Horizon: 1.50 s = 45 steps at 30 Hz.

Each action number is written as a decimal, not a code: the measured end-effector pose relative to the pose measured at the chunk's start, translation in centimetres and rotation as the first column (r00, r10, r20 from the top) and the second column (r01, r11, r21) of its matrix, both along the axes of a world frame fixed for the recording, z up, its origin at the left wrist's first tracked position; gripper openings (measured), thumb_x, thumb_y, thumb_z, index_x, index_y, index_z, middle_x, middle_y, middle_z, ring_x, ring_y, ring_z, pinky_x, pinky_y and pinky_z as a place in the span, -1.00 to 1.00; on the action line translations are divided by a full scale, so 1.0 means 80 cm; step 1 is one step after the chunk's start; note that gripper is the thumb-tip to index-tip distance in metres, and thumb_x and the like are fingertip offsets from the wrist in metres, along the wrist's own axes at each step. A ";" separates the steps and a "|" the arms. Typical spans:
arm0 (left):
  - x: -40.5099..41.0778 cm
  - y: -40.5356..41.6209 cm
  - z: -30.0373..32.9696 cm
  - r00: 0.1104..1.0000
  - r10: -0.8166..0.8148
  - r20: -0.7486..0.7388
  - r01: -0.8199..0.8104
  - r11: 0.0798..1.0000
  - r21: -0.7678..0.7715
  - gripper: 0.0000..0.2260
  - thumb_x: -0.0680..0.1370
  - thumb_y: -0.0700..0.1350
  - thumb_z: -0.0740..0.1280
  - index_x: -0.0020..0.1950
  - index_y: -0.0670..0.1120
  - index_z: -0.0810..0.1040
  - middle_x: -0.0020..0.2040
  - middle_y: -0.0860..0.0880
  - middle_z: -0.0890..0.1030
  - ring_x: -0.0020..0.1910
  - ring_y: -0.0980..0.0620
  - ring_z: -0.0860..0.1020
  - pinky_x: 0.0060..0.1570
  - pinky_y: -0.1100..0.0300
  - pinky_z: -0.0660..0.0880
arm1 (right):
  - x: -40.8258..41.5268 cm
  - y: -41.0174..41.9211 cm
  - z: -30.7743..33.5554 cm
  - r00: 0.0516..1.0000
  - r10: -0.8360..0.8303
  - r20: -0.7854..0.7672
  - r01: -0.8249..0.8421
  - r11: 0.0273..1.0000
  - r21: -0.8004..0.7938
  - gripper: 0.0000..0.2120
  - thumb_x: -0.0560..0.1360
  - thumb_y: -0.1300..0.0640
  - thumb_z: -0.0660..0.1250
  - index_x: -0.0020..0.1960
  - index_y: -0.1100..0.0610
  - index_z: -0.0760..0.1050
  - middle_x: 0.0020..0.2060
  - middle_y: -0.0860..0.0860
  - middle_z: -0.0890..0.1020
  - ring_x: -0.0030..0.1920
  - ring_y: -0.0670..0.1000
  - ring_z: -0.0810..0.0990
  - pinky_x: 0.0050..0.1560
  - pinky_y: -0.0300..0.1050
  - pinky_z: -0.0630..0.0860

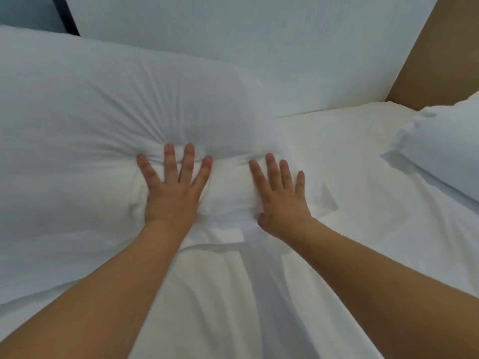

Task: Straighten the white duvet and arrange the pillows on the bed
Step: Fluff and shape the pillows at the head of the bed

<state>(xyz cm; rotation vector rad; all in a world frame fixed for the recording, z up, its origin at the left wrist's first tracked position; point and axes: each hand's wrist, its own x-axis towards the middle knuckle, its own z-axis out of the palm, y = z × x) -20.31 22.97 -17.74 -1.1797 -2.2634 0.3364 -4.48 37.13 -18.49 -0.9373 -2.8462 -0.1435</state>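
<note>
Two pillows (103, 120) (445, 149); two hands (173, 193) (281, 200); one duvet (233, 307).

Colours as I log them from the head view: large pillow (103, 120), plain white, greying in shade. Second pillow (445, 149) at right, plain white. Bed sheet (350, 156), warm off-white, no pattern. Upright panel (233, 35) behind, pale grey-white. Surface (440, 60) at top right, tan-brown. Strip (67, 14) at top left, black.

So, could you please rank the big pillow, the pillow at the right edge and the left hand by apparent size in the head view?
1. Big pillow.
2. Right-edge pillow, though cut off by the frame.
3. Left hand.
</note>
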 end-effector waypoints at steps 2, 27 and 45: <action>-0.023 0.015 -0.023 0.996 -0.063 -0.069 0.068 0.995 0.077 -0.41 0.60 0.00 0.17 0.59 0.00 0.05 0.57 -0.24 0.04 0.48 -0.44 0.04 0.23 -0.60 -0.05 | -0.042 0.022 -0.018 0.998 0.001 -0.068 0.002 0.999 0.045 -0.02 0.39 0.04 0.36 0.55 0.03 -0.24 0.51 0.19 0.01 0.44 0.29 0.18 0.39 0.17 0.22; 0.157 -0.068 0.085 0.996 -0.022 0.087 0.001 0.971 0.237 -0.24 0.55 0.08 0.11 0.53 0.05 -0.38 0.57 -0.13 -0.28 0.52 -0.30 -0.18 0.31 -0.51 -0.04 | 0.142 -0.078 0.198 0.989 0.020 0.148 -0.053 0.975 0.218 -0.87 0.41 0.28 0.22 -0.12 0.08 0.42 -0.33 -0.03 0.43 -0.25 0.09 0.48 -0.30 -0.16 0.30; 0.523 -0.085 0.142 0.942 -0.308 0.133 0.309 0.951 0.015 -0.29 0.58 0.08 0.19 0.58 0.02 -0.17 0.59 -0.10 -0.04 0.54 -0.25 -0.02 0.41 -0.36 -0.03 | 0.654 -0.154 0.196 0.886 -0.457 0.083 0.461 0.886 -0.043 -0.43 0.43 0.00 0.28 0.39 0.02 0.17 0.31 0.11 0.34 0.29 0.18 0.36 0.32 0.13 0.30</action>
